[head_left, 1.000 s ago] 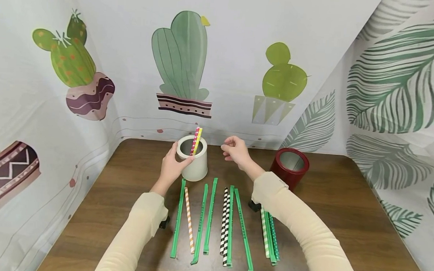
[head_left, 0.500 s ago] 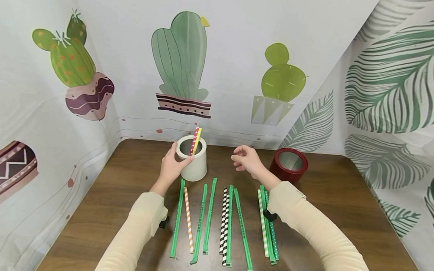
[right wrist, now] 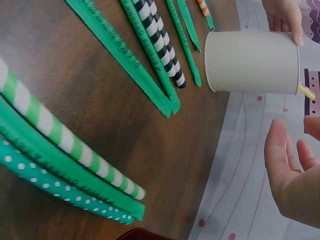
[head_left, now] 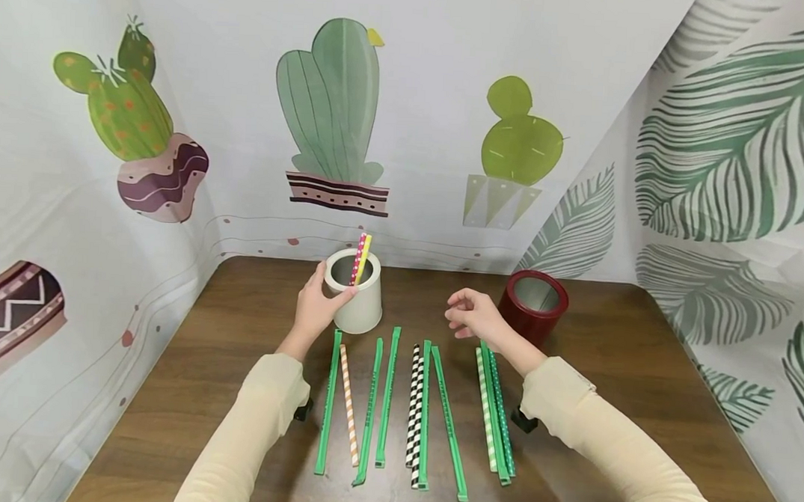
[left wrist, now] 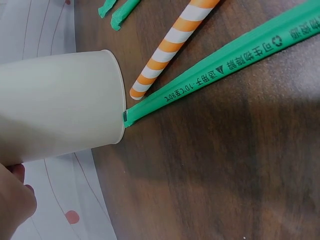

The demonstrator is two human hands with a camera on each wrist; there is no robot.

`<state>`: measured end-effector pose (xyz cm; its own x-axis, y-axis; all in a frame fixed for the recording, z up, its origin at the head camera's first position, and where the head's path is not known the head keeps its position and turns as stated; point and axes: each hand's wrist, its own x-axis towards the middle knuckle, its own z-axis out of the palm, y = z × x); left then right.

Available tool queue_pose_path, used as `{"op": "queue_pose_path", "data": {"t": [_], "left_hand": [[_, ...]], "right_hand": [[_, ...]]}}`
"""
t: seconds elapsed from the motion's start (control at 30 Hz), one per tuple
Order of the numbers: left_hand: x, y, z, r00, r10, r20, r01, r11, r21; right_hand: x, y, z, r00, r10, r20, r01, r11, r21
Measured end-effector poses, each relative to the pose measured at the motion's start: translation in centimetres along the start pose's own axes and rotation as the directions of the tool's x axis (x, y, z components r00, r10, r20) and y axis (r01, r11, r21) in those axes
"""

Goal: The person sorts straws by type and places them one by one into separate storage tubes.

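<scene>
My left hand grips the side of a white can, thumb and fingers on opposite sides. A pink dotted straw and a yellow straw stand in it, leaning on the rim. My right hand is in the air between that can and a dark red can, fingers loosely bent and nothing held. Below its wrist lie a green-striped straw, a green wrapped straw and a teal dotted straw. Near the white can's base are a green wrapped straw and an orange-striped straw.
Black-and-white striped straws lie mid-table beside several green wrapped straws. The brown table ends at the back against a cloth printed with cacti and leaves.
My right hand has moved right and a little nearer to me, away from the white can. The left hand stays on that can, and the straws lie as before.
</scene>
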<state>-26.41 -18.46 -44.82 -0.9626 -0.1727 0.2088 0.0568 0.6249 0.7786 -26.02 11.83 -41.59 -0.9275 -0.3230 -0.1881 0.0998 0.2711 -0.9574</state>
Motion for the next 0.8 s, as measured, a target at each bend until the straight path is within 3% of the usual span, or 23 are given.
{"op": "queue_pose_path", "data": {"t": [0.8], "left_hand": [[0.0, -0.1, 0.1, 1.0, -0.008, -0.001, 0.008, 1.0, -0.017]], "right_hand": [[-4.1, 4.1, -3.8, 0.998, 0.056, -0.037, -0.055, 0.998, 0.022]]}}
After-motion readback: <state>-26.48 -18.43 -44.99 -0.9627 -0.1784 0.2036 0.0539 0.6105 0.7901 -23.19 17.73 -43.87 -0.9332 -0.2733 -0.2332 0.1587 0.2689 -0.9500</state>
